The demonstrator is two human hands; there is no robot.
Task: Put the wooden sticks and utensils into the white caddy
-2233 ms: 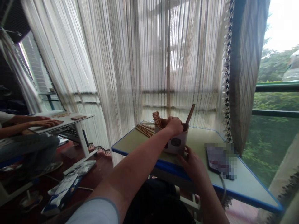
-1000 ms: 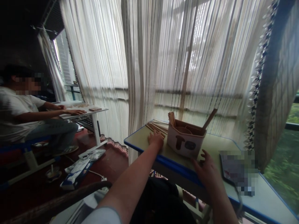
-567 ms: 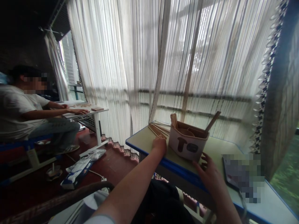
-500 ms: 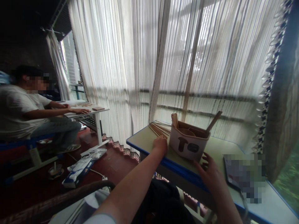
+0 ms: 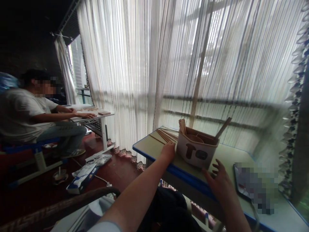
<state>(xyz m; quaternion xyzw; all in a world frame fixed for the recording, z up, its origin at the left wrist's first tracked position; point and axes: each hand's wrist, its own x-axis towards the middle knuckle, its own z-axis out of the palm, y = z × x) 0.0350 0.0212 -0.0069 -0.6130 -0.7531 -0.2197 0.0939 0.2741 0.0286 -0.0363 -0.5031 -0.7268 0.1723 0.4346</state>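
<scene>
Several thin wooden sticks, which look like chopsticks (image 5: 166, 134), lie fanned out on the desk, left of a white holder (image 5: 190, 154) with brown shapes on its front. My left hand (image 5: 168, 151) is closed at the near ends of these chopsticks, close to the holder's left side; its fingertips are hidden. My right hand (image 5: 218, 178) is open, fingers spread, by the holder's lower right corner; I cannot tell whether its thumb side touches it. In the holder stand a bundle of sticks (image 5: 182, 126) and one flat wooden piece (image 5: 223, 129).
A dark-edged phone-like device (image 5: 238, 183), partly blurred out, lies right of my right hand on the blue-edged desk (image 5: 142, 145). Behind hangs a striped curtain (image 5: 135, 80). At left, a person (image 5: 29, 106) sits at another table (image 5: 108, 114). A box (image 5: 80, 180) lies on the floor.
One chopstick now lies splayed further left of the others. My right hand's fingers have spread a little wider. My left hand stays beside the holder, and the whole view has shifted slightly.
</scene>
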